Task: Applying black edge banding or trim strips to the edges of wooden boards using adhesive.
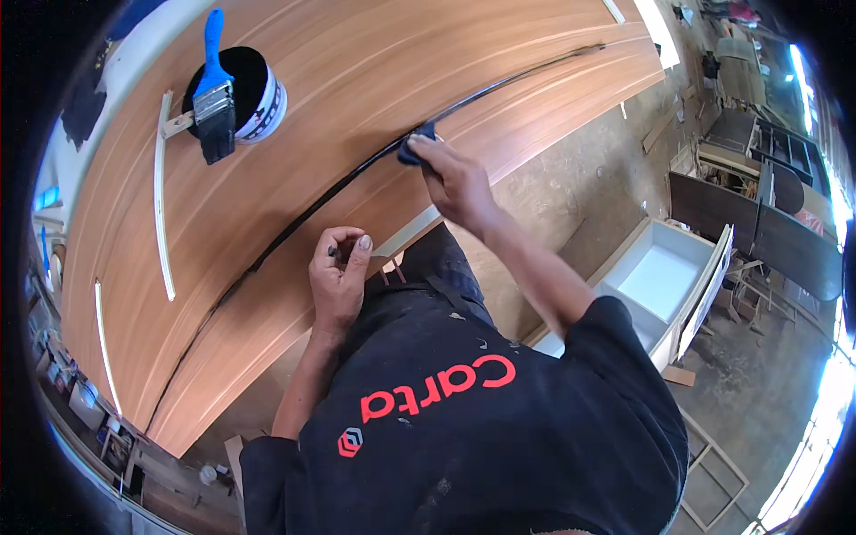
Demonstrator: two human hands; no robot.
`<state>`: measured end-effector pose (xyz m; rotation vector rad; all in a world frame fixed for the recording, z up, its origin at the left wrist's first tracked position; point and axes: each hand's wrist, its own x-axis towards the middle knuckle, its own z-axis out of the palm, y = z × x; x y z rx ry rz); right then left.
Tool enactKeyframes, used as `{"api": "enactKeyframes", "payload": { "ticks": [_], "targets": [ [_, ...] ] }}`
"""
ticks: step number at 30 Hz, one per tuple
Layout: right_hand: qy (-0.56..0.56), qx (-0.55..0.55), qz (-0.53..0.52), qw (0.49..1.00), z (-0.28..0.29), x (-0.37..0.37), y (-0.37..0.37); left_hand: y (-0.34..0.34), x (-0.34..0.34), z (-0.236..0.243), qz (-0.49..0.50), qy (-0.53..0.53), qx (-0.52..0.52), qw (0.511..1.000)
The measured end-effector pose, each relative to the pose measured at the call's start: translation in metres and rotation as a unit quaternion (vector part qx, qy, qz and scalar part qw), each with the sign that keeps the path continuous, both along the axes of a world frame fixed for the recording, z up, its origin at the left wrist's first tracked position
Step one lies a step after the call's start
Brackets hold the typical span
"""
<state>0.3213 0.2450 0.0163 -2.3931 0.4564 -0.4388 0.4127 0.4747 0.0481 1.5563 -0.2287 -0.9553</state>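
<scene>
My right hand [456, 185] is closed around a dark, wadded cloth [417, 146] and presses it on a black line [334, 189] that runs lengthwise along a brown wood-grain panel [357, 80]. The line looks wet and glossy beyond the cloth. My left hand [341, 278] is over the panel's near edge, its fingers curled toward the thumb. A small dark bit shows between those fingers, too small to name. At the far left, a white bucket [267, 111] with a dark inside stands on the panel. A blue-handled paintbrush [214, 98], its bristles black, lies across the bucket's rim.
Thin pale wood strips [160, 196] lie on the panel's left part. Right of me, a white-lined drawer box [655, 267] sits on the floor. Dark boards [713, 209] and scrap wood are stacked farther right. A wooden frame [713, 468] lies at the lower right.
</scene>
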Motion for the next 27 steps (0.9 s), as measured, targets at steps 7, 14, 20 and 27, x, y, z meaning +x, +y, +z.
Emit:
{"api": "enactKeyframes", "payload": {
  "ticks": [7,14,20,27],
  "targets": [
    [-0.157,0.683,-0.189,0.688,0.073,-0.018,0.07,-0.024,-0.004,0.018,0.048,0.186,-0.097,0.977],
    [-0.2,0.789,-0.228,0.534,0.073,-0.034,0.079,-0.025,-0.007,0.019,-0.005,0.171,-0.153,0.973],
    [-0.142,0.515,-0.218,0.817,0.066,-0.043,0.069,-0.04,-0.019,0.021,0.009,0.066,-0.11,0.992],
    [-0.024,0.252,-0.148,0.956,0.068,-0.047,0.04,-0.077,-0.033,0.016,-0.026,0.004,-0.187,0.982]
  ]
}}
